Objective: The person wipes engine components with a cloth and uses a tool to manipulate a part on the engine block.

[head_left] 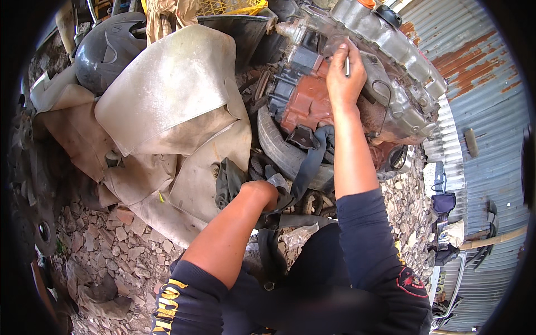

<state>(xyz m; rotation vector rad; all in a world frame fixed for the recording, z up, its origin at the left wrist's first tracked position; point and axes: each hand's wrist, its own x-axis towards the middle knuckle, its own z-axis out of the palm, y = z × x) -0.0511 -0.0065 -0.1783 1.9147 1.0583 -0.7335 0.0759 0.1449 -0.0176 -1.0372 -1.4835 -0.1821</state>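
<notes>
My right hand (347, 75) is closed around a short, thin, pale rod (347, 67) and sits against the upper part of a dirty metal engine (385, 92). I cannot make out what kind of tool the rod is. Below that wrist, the engine has a reddish-brown housing (306, 103) with dark parts beside it. Lower and to the left, my left hand (265, 194) reaches into a dark fabric bag or cloth (230, 181). Its fingers are hidden there. A dark strap (310, 162) runs up from the cloth towards the engine.
A worn tyre (279, 145) lies beneath the engine. Stiff beige sheeting (173, 89) is heaped at the left, against a dark helmet (109, 53). Broken stones (131, 245) cover the ground. A rusty corrugated metal wall (486, 151) stands at the right, with bags (444, 202) near its foot.
</notes>
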